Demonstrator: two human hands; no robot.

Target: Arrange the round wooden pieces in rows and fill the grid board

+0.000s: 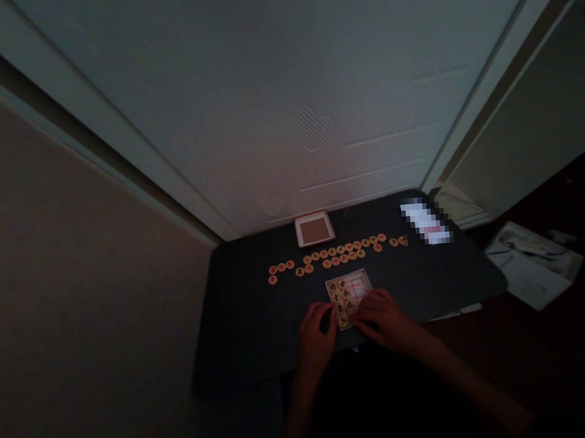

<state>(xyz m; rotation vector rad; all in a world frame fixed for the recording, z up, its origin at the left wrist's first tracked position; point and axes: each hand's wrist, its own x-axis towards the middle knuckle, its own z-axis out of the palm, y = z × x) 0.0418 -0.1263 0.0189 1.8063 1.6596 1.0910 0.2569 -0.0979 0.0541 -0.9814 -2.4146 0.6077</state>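
Observation:
A shallow white box (368, 279) with a red-lined bottom lies near the front of the dark table. Several round Chinese chess pieces (345, 295) with black characters fill its left part in two uneven columns. My left hand (315, 337) is at the box's left side, its thumb and forefinger curled together at the edge by the pieces. From the right, my right hand (386, 320) reaches over the box's near right corner, fingers bent and tips close to the lower pieces. What either hand pinches is too small and dark to make out.
Loose Chinese chess pieces (348, 247), many red-marked, lie in uneven rows across the dark table (244, 316). Behind them sits a box lid or tray (315, 231) with a brown middle. A bright blurred object (425, 222) lies back right. A white door stands behind the table.

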